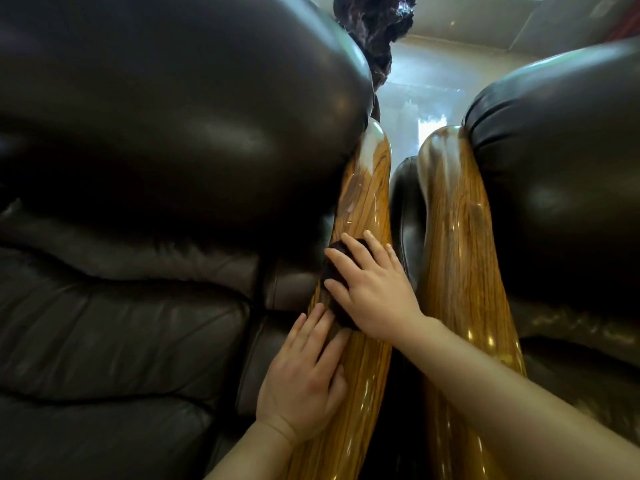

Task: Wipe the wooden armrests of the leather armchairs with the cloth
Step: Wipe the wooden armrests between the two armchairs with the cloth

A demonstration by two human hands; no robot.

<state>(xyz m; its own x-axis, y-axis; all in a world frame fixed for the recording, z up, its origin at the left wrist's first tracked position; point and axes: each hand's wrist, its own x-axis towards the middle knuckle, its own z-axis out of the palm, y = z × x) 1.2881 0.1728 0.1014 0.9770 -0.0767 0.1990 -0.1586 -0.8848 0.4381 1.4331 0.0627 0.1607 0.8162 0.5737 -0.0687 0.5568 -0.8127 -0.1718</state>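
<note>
Between two dark leather armchairs, left one (145, 174) filling most of the view, right one (561, 188) opposite, w/ two glossy wooden armrests running side by side in the gap. Left armrest (367, 188) is the one being worked; right armrest (457, 237) has nothing on it. Right hand (374, 289) lies flat, fingers spread, pressing a dark cloth (341, 306) onto the left armrest approx mid-length; no grip, just palm pressure. Left hand (304, 368) sits just below it, open and flat on the same wood, fingertips touching or nearly touching the cloth edge, holding nothing. Cloth is small and mostly hidden under the palm. Risks, imo: high-gloss finish + palm-only hold means the cloth could slip out sideways into the gap between chairs; bare fingers overhanging the cloth could leave prints on the lacquer; small cloth could miss the rounded sides and the pale patch near the top end.
</note>
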